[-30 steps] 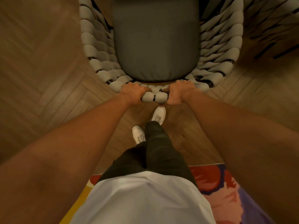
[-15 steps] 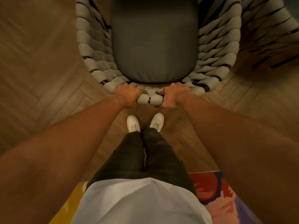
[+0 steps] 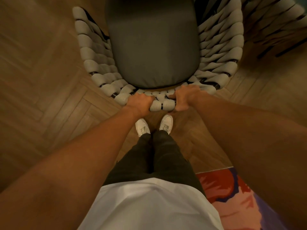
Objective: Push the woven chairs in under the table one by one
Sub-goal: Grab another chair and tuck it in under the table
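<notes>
Gripping the woven chair (image 3: 221, 52) by its top rail, left hand (image 3: 139, 103) and right hand (image 3: 185, 98) sit side by side.

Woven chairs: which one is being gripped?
The centre woven chair with the dark seat cushion: left hand and right hand grip its back rim. The second chair, upper right, is untouched.

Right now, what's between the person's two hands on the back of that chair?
In the head view, a short bare stretch of the woven chair's top rail: two thick grey rope wraps. The left hand and right hand grip it on either side.
</notes>
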A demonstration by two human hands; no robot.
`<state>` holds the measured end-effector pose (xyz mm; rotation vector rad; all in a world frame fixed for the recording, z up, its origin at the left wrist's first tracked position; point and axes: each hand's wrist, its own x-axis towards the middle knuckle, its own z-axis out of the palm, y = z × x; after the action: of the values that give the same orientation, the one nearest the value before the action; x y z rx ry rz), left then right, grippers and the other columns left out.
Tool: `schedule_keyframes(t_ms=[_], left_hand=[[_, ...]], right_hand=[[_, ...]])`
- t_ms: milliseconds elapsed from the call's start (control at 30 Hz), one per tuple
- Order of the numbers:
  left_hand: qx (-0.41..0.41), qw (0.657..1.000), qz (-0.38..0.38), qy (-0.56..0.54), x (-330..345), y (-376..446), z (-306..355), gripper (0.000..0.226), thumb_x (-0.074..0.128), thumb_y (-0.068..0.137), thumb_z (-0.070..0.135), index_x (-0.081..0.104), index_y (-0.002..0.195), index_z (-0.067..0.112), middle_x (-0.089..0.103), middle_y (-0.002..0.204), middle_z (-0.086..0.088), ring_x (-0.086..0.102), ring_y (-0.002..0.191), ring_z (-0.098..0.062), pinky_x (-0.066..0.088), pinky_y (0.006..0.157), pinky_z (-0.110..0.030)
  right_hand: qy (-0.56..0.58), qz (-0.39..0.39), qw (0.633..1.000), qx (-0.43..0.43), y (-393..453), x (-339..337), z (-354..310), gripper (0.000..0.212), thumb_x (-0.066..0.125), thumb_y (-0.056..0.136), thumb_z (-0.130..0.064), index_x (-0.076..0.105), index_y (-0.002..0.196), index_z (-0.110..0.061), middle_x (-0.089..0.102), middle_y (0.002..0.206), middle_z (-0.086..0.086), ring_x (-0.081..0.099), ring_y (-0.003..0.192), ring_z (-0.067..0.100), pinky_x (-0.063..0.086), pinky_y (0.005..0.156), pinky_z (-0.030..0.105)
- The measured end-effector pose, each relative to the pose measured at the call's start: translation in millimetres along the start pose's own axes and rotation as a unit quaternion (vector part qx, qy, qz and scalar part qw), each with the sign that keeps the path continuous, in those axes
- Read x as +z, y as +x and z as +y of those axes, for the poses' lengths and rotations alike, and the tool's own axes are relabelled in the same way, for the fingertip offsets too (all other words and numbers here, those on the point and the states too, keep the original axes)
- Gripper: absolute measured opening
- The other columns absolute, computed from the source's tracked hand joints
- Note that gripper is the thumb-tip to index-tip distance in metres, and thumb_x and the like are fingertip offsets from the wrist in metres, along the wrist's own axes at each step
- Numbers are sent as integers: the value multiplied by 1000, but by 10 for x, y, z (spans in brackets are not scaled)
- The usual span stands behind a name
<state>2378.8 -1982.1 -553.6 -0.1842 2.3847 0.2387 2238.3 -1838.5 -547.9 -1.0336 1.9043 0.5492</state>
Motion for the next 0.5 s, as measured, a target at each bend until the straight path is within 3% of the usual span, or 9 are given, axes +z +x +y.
schedule_keyframes(t_ms=[67, 167, 333, 500], left_hand=[[9, 1000, -2, 5, 17, 6, -13, 61, 63, 93, 39, 39, 149, 32, 58, 130, -12, 57, 117, -36, 51, 87, -45], [29, 999, -10, -9, 21, 36, -45, 62, 64, 92, 40, 38, 148, 36, 59, 129, -10, 57, 117, -35, 51, 87, -46], [88, 991, -56, -85, -48, 60, -109, 74, 78, 79, 34, 44, 144, 34, 57, 136, -3, 56, 121, -27, 51, 97, -49], [106, 988, -66, -93, -203, -38, 0, 98, 80, 73, 58, 32, 153, 25, 44, 151, -3, 46, 134, -26, 44, 107, -46]], right_hand=[[-2, 6, 1000, 9, -8, 15, -11, 99, 55, 61, -96, 50, 144, -42, 63, 120, 3, 61, 106, 27, 47, 88, 39], [8, 7, 1000, 17, -64, 25, -12, 97, 57, 65, -93, 47, 147, -42, 61, 131, 6, 58, 118, 30, 45, 97, 44], [70, 3, 997, 21, -179, 16, 15, 85, 72, 76, -71, 45, 150, -37, 56, 141, 5, 53, 128, 30, 42, 106, 47], [103, -1, 995, -16, -466, 6, 136, 92, 78, 79, -52, 31, 157, -38, 46, 153, 6, 43, 137, 31, 34, 116, 48]])
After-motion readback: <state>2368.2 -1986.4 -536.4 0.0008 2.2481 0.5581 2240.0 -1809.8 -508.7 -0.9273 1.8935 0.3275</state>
